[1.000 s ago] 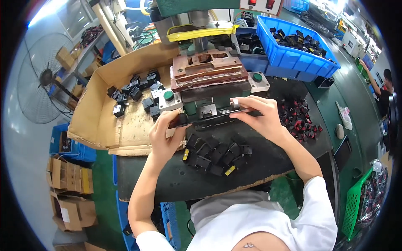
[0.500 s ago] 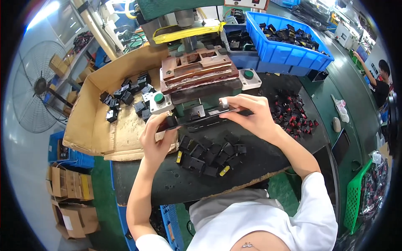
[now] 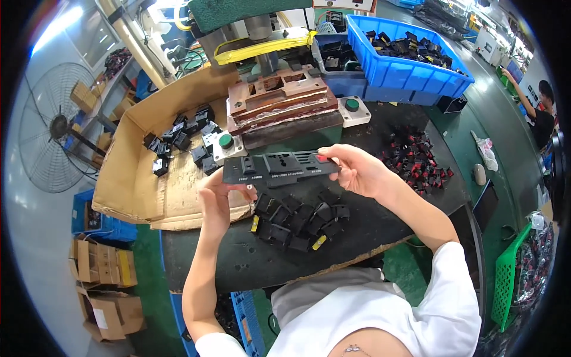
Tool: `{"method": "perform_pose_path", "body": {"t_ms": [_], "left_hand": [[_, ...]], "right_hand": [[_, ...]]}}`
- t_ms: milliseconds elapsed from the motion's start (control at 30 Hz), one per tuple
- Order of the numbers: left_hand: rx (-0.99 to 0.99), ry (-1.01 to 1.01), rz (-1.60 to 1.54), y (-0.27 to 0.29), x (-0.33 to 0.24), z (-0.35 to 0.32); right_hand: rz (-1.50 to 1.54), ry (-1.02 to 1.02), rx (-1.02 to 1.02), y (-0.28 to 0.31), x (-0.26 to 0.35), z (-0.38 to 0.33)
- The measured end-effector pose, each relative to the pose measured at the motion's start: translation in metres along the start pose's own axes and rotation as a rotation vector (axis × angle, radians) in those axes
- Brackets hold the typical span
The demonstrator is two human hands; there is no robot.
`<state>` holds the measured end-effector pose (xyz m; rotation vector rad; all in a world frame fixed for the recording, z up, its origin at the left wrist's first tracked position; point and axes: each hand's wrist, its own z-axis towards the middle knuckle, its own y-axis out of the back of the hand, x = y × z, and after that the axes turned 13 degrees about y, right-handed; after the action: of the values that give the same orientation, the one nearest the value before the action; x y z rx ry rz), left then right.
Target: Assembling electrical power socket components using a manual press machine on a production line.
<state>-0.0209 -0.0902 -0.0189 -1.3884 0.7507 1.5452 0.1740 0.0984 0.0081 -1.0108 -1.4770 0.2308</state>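
A flat black panel with a socket opening, vent slots and printed markings is held up above the bench. My right hand pinches its right end, beside a small red part set in the panel. Under the left end, my left hand supports it with curled fingers, partly hidden by the panel. Just below lies a group of black box-shaped parts, a few with yellow sides. Behind the panel stands a press fixture with a brown, layered block.
Two green push buttons flank the fixture. A cardboard box with black parts stands left. Small red-and-black pieces are heaped at right. A blue bin of parts sits behind. Another person is at the far right.
The panel has tilted so its printed face is now turned toward me. My left fingers have shifted from gripping its end to beneath it; my right hand has moved slightly left and lower.
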Motion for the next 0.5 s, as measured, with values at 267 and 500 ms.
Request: {"method": "perform_pose_path", "body": {"t_ms": [267, 500], "left_hand": [[0.056, -0.088, 0.066, -0.008, -0.001, 0.001], [0.077, 0.014, 0.035, -0.01, 0.0, 0.0]], "right_hand": [[0.18, -0.125, 0.037, 0.01, 0.001, 0.004], [0.181, 0.069, -0.024, -0.002, 0.004, 0.001]]}}
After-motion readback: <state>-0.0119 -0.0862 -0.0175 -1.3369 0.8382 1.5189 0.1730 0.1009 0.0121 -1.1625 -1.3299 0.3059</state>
